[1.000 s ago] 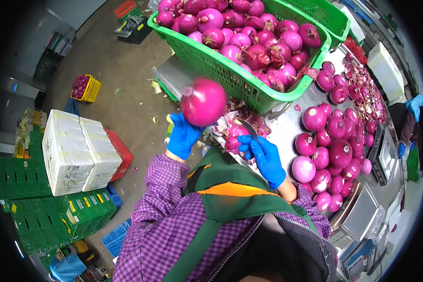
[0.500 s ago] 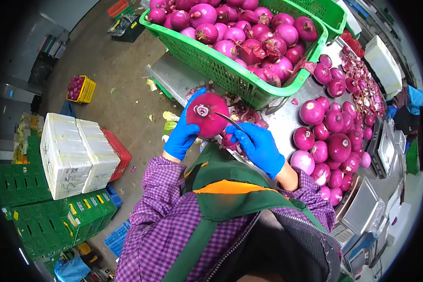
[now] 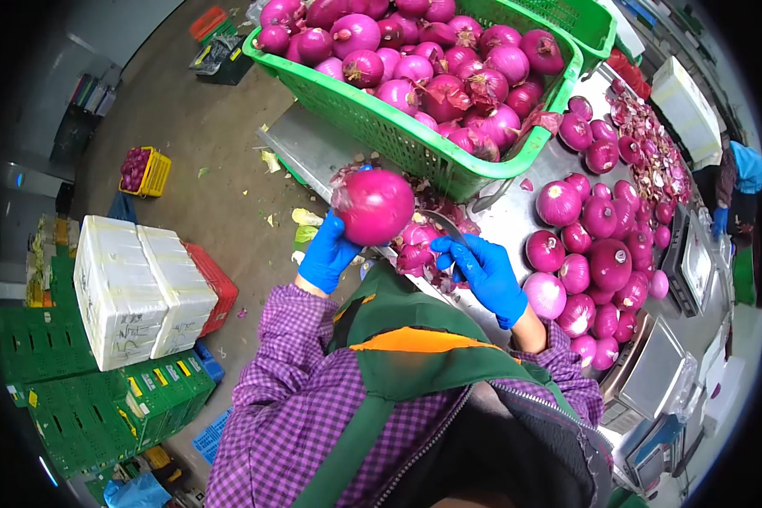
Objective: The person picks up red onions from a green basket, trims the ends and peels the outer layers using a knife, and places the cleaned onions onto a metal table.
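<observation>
My left hand (image 3: 327,256), in a blue glove, grips a large red onion (image 3: 372,207) from its left and lower side. The onion's smooth, shiny side faces me. In my blue-gloved right hand (image 3: 485,275) is a small knife (image 3: 443,224), its blade pointing up and left, a little apart from the onion. Loose onion skins (image 3: 416,251) lie on the metal table just below and behind the onion. A green crate (image 3: 381,106) heaped with red onions stands directly beyond my hands.
Many onions (image 3: 601,262) lie on the metal table (image 3: 508,227) to my right, with a heap of peelings (image 3: 652,152) behind them. Scales (image 3: 692,262) stand farther right, near another person's gloved hand (image 3: 720,222). White foam boxes (image 3: 123,292) and green crates (image 3: 68,398) are stacked at left.
The onion has been turned in my left hand, so its root end no longer faces me. My right hand and the knife have drawn slightly right and down, away from it.
</observation>
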A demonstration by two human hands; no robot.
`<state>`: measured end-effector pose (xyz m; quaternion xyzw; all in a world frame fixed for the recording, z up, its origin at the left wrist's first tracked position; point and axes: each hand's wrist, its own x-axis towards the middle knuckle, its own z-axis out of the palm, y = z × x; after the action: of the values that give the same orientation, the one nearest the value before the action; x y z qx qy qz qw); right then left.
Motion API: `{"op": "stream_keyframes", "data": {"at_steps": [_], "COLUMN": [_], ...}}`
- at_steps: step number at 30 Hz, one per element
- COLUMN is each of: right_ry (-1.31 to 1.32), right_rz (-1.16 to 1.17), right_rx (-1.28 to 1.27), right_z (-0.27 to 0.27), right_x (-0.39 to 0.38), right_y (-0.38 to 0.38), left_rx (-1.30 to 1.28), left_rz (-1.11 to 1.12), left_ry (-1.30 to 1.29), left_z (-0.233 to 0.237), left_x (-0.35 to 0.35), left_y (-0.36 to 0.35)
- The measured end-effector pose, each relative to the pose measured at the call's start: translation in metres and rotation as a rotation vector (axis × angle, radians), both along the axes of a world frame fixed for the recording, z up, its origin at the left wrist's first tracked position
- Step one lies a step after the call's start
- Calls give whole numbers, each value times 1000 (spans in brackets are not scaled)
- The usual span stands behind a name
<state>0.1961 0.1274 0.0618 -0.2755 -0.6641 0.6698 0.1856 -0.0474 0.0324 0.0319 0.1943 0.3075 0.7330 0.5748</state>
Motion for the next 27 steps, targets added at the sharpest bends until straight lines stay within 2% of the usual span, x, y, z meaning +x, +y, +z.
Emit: {"op": "stream_keyframes", "data": {"at_steps": [1,3,5,7,8,10,14,16,17,19,20,21,22,23,25,27], "right_ry": [-7,-99,-73,-25,-27,-182,-201,-190,-190,-225,-169,-169,-96,-21,19,146], "right_rz": [-6,100,86,86,81,156,159,134,137,97,81,76,-23,-122,-156,-312], "right_rx": [-5,142,177,416,416,561,541,280,282,150,55,57,-71,-198,-185,-16], "right_z": [7,21,16,14,18,28,24,4,-9,-38,-46,-44,-40,-35,-20,-3], "right_x": [0,-5,-11,-17,-19,-20,-12,2,9,20,22,21,15,10,-5,-26], "right_y": [1,9,11,13,14,16,20,17,16,12,10,8,4,0,2,2], "left_rx": [-5,-26,-52,-64,-64,-79,-64,-34,-33,-59,-59,-71,-84,-83,-11,-7], "left_rz": [-6,-134,-147,-197,-201,-219,-217,-185,-182,-138,-141,-103,-67,-72,-19,3], "left_ry": [-7,254,267,295,295,361,395,410,409,243,244,111,-21,-20,-34,9], "left_z": [10,24,30,28,28,30,26,21,21,23,23,23,23,24,26,31], "left_x": [2,-2,-1,-1,0,1,-6,-11,-11,-8,-7,-6,-4,-2,3,11], "left_y": [1,5,7,9,10,11,13,13,12,8,7,8,9,10,12,11]}}
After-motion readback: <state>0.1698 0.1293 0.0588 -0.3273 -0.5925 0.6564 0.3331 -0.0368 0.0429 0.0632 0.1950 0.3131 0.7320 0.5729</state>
